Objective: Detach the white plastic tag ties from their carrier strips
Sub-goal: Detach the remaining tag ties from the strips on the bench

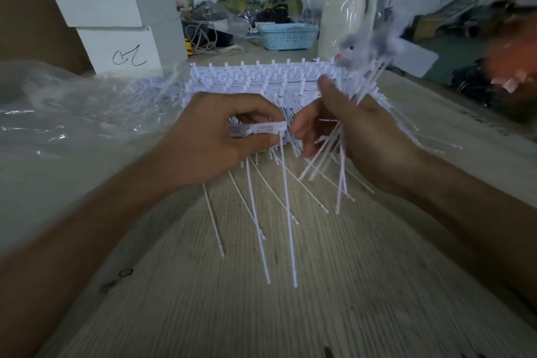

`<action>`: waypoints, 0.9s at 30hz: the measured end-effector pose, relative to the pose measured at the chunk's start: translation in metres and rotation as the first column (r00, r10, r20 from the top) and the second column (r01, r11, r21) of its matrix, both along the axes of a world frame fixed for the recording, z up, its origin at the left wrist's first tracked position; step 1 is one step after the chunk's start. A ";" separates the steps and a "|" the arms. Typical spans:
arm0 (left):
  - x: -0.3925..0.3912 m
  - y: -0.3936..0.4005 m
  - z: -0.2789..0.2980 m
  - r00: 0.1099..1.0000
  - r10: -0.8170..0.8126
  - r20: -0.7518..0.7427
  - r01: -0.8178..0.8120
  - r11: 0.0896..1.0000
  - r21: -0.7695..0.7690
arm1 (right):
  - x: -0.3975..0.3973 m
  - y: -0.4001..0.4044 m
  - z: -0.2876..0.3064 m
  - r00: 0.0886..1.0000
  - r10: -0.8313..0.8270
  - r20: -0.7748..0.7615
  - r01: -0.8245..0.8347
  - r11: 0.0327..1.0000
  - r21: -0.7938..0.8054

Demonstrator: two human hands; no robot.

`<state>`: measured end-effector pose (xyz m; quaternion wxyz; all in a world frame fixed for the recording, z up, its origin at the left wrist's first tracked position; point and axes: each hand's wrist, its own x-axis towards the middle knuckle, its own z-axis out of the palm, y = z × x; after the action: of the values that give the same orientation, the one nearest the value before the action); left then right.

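Our left hand (pixel 215 139) is curled tight, thumb and forefinger pinching the flat white head of one carrier strip (pixel 258 128); from just below that pinch its tag ties (pixel 286 212) hang in a loose fan toward the wooden table (pixel 290 314), their tips apart and none tangled. Just beside that grip, our right hand (pixel 348 131) is closed round a bundle of loose ties (pixel 334 160), the thin stems passing through the palm and sticking out both above the thumb and below the fingers. Beyond both grips lies the big stack of strips (pixel 261 78) not yet worked, and to the far side of the left hand a heap of clear plastic bag (pixel 58 113).

We judge these ties very light, springy and thin, likely to bend rather than snap anywhere but at the joint. So we would take each one close to the strip, right beside the left pinch, and twist or pull there; gripped further down the stem, it would probably just flex and slip.
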<state>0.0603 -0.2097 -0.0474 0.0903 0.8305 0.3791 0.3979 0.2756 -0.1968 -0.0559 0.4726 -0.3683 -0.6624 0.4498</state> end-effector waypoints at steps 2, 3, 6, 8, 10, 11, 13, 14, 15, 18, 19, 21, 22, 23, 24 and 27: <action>-0.001 0.000 0.000 1.000 0.000 0.009 -0.001 1.000 0.006 | -0.001 0.000 -0.004 1.000 -0.011 -0.014 0.011 1.000 0.018; -0.001 0.000 0.000 1.000 0.003 0.010 -0.003 1.000 0.006 | -0.002 0.001 -0.004 0.999 -0.006 -0.036 0.007 1.000 0.024; 0.000 0.000 0.000 1.000 0.004 -0.011 -0.004 1.000 0.002 | -0.001 0.000 -0.003 0.996 0.011 -0.091 -0.006 0.999 0.052; 0.000 0.001 0.001 1.000 0.002 -0.018 -0.002 1.000 -0.001 | -0.001 -0.002 -0.002 0.995 0.000 -0.095 0.005 0.998 0.055; 0.000 0.001 0.001 1.000 0.003 -0.014 -0.003 1.000 0.009 | -0.002 -0.003 0.000 0.996 -0.023 -0.083 0.025 0.999 0.025; 0.000 0.001 0.002 1.000 0.001 -0.002 -0.001 1.000 0.014 | -0.003 -0.004 0.002 0.997 -0.034 -0.075 0.033 0.999 -0.008; -0.001 -0.001 0.002 1.000 -0.001 0.030 0.000 1.000 0.018 | -0.006 -0.007 0.004 0.999 -0.041 -0.025 0.039 0.996 -0.086; 0.000 -0.001 0.002 0.999 0.005 0.046 -0.006 1.000 0.021 | -0.008 -0.009 0.005 0.999 -0.031 0.019 0.032 0.993 -0.115; 0.001 -0.002 0.001 0.998 0.009 0.064 -0.011 1.000 0.026 | -0.010 -0.011 0.005 0.998 -0.010 0.060 0.018 0.991 -0.135; 0.005 -0.003 0.000 0.995 0.004 0.099 -0.011 0.997 0.075 | -0.013 -0.015 0.003 0.991 0.049 0.124 -0.028 0.986 -0.165; 0.005 -0.003 0.001 0.996 0.002 0.089 -0.010 0.997 0.082 | -0.014 -0.016 0.004 0.992 0.057 0.115 -0.037 0.984 -0.176; 0.005 -0.004 0.002 0.998 -0.024 0.058 0.021 0.999 0.046 | -0.011 -0.014 0.007 0.996 0.057 0.062 -0.043 0.977 -0.207; 0.004 -0.004 0.003 0.997 -0.050 0.053 0.049 0.999 0.018 | -0.009 -0.011 0.008 0.998 0.048 0.031 -0.040 0.973 -0.228; 0.003 -0.003 0.003 0.996 -0.073 0.054 0.073 0.997 0.000 | -0.007 -0.009 0.011 0.999 0.040 0.001 -0.038 0.967 -0.251; 0.003 -0.003 0.004 0.995 -0.081 0.050 0.082 0.997 -0.001 | -0.005 -0.007 0.012 0.999 0.038 -0.027 -0.044 0.960 -0.276; 0.002 -0.001 0.003 1.000 -0.003 -0.023 0.006 0.994 0.110 | 0.000 -0.003 0.013 0.995 0.075 -0.068 -0.094 0.937 -0.337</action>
<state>0.0620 -0.2109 -0.0442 0.0411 0.8397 0.3557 0.4083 0.2758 -0.2001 -0.0432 0.4001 -0.4033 -0.5767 0.5871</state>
